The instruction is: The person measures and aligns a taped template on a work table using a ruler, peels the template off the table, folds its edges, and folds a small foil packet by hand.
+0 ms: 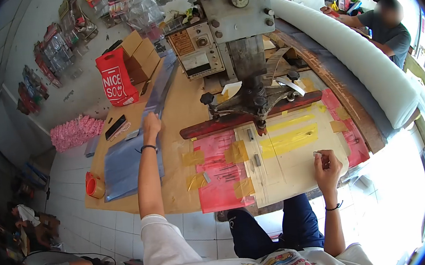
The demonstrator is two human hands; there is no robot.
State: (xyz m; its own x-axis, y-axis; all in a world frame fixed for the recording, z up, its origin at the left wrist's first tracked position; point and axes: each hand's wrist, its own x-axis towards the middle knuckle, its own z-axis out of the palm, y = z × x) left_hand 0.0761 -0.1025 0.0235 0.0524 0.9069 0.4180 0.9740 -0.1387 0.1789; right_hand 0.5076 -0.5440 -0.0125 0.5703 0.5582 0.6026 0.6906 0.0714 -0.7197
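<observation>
Right hand (pixel 329 169): grip pinched, thumb against fingers, on a small pale piece (pixel 317 154), at the right part of a flat, smooth, cream board (pixel 294 170). Left hand (pixel 151 124): fingers curled in at thin, glossy blue sheeting (pixel 132 164), impossible to tell whether clasped on it or merely resting. Sheeting flat on tan counter (pixel 183 185), near a round red-and-amber tape roll (pixel 98 188). On board: shiny yellow film strips (pixel 296 139), small grey metal-looking blocks (pixel 257 160). Along its left edge: scuffed red sheet (pixel 217 181), patched with translucent brown tape (pixel 238 151). Overhead: long, worn, dark-red bar (pixel 222 123) of bolted metal press (pixel 237 24). Beyond counter's left edge: crinkly pink heap (pixel 75 131).
</observation>
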